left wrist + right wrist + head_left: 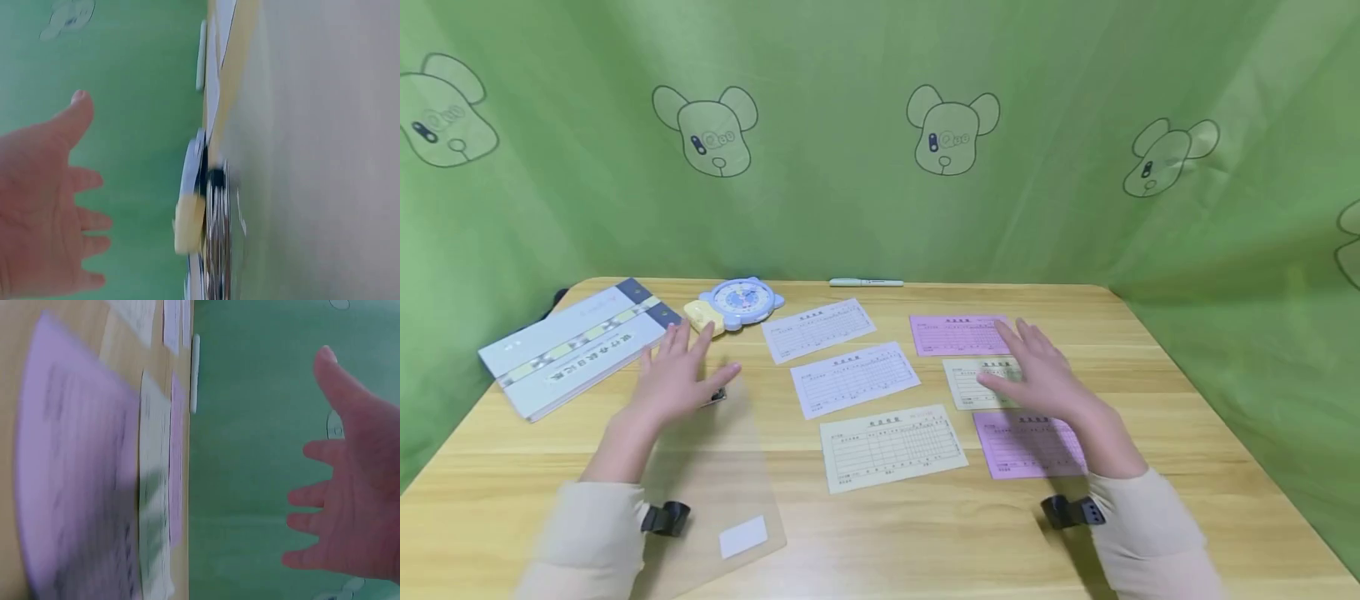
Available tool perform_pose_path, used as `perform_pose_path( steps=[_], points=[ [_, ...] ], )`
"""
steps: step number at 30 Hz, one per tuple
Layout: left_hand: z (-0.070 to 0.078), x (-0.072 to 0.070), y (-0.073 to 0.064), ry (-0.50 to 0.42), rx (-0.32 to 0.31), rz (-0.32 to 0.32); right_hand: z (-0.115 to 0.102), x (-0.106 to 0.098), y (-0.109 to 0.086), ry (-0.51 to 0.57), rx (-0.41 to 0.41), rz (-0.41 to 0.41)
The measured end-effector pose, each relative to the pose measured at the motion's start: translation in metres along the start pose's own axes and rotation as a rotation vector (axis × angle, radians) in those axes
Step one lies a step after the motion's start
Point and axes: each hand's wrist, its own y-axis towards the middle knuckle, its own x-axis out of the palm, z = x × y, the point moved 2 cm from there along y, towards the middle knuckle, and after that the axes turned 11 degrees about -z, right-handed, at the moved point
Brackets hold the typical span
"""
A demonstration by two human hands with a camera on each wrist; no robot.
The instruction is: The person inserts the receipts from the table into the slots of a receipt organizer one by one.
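Note:
My left hand (672, 382) is held up with its fingers spread and nothing in it, over a see-through clipboard (730, 471). Part of the clipboard's metal clip (717, 397) shows beside the palm. My right hand (1045, 375), likewise spread and holding nothing, is above the right-hand column of printed form slips. That column has a pink slip (951, 336) at the back, a pale green slip (964, 386) partly hidden by the hand, and another pink slip (1022, 447) in front. To their left lie two whitish slips (818, 331) and a pale green slip (893, 450).
A large binder (576, 346) lies at the far left. Near it are a blue clock-like dial (745, 302) and a yellow object (702, 317). A pale pen (867, 282) lies along the back edge. Green curtains (850, 208) surround the wooden table (910, 550).

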Motion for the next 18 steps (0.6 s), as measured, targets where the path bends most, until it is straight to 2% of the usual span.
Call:
perform_pose_path(
  steps=[3, 6, 8, 10, 14, 18],
  points=[
    [-0.015, -0.006, -0.004, -0.092, 0.050, 0.014, 0.015, -0.001, -0.012, 0.065, -0.042, 0.010],
    [-0.032, -0.009, -0.007, -0.228, 0.079, 0.004, 0.033, 0.001, -0.024, 0.144, -0.067, 0.017],
    [-0.043, -0.008, -0.010, -0.318, 0.066, -0.022, 0.046, 0.002, -0.033, 0.178, -0.049, 0.014],
    [-0.053, -0.006, -0.013, -0.369, 0.044, -0.055, 0.059, 0.004, -0.041, 0.209, -0.023, 0.020],
    [-0.067, 0.000, -0.018, -0.365, 0.017, -0.112, 0.083, 0.010, -0.054, 0.241, 0.041, 0.041],
    [-0.072, 0.002, -0.018, -0.343, 0.035, -0.119, 0.103, 0.015, -0.063, 0.296, 0.069, 0.057]
  ],
)
